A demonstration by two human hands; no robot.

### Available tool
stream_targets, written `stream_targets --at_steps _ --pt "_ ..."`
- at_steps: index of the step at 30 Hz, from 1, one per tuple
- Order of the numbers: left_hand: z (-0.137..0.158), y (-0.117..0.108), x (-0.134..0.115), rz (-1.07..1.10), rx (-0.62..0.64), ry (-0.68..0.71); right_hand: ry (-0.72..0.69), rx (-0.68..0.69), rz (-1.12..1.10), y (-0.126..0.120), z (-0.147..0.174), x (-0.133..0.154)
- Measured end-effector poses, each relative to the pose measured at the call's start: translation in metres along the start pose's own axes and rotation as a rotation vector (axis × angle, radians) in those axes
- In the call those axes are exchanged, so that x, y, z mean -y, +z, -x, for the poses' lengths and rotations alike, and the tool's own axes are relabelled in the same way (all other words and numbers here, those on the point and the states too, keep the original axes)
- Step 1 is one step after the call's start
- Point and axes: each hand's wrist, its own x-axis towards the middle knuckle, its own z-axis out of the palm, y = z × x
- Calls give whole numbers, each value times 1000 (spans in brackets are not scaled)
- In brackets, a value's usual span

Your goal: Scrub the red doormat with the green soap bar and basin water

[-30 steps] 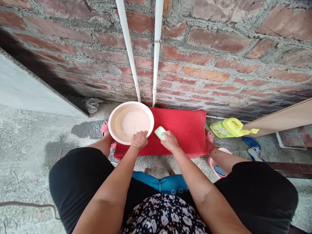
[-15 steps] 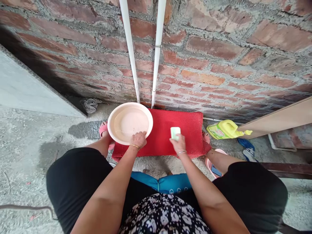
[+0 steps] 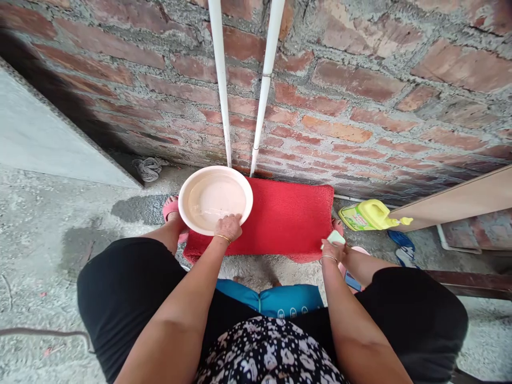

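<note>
Arms (image 3: pixel 192 298) reach down, spread apart: right grip (image 3: pixel 332 249) grasps a pale-green bar (image 3: pixel 336 237) at the plush red mat's (image 3: pixel 288 216) near right corner; left grip (image 3: pixel 229 226), fingers curled, clasps the round, pale-pink water basin's (image 3: pixel 183 200) near rim.

Pale pink basin (image 3: pixel 183 201), red cloth (image 3: pixel 288 216), pale green bar (image 3: pixel 336 237)

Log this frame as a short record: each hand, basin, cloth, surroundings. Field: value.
left hand: on near-right rim of round pale-pink basin
right hand: fingers around pale-green rectangular bar, by the cloth's near-right corner
basin: contains clear liquid; over left part of red textured cloth
cloth: spread between the feet
right side: yellow plastic bottle on grey floor
behind: red-brick wall, two white pipes
</note>
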Motion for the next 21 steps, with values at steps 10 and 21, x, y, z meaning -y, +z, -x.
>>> stream_targets --at_steps 10,21 --pt "2 -3 -2 -8 0 -18 -1149 455 126 63 135 63" --pt "-1 1 -1 -5 -5 -16 -222 96 -68 16 12 6"
